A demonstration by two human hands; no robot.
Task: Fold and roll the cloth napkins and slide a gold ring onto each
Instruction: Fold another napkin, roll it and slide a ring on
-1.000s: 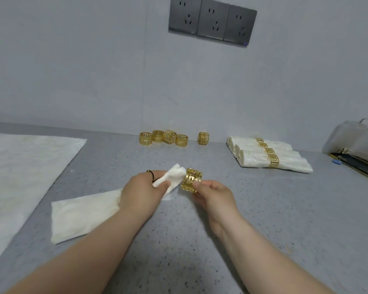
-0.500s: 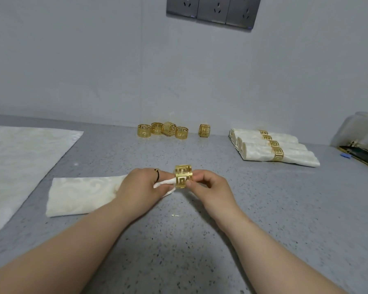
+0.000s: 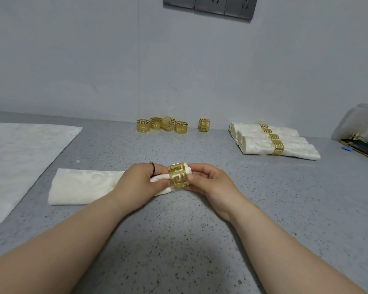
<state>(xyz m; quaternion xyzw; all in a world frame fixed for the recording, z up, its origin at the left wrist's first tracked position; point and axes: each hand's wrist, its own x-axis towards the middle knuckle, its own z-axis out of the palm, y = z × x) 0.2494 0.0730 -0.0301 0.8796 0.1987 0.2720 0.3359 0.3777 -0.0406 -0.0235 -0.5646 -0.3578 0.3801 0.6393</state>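
Observation:
A rolled cream napkin (image 3: 83,185) lies across the grey counter (image 3: 179,240) in front of me. My left hand (image 3: 136,183) grips its right end. A gold cut-out ring (image 3: 178,176) sits over that end, with a little white cloth poking out on its right side. My right hand (image 3: 208,181) pinches the ring from the right. Several spare gold rings (image 3: 162,125) stand in a row by the back wall, one more gold ring (image 3: 204,124) a little apart.
Several finished rolled napkins with rings (image 3: 272,141) lie at the back right. A flat cream cloth (image 3: 15,158) covers the counter's left side. A clear plastic bag (image 3: 359,126) and a dark tray sit at the far right. Wall sockets (image 3: 210,5) are above.
The napkin's end went from beside the ring to inside it; the ring now sits over the tip, and the roll has swung level across the counter.

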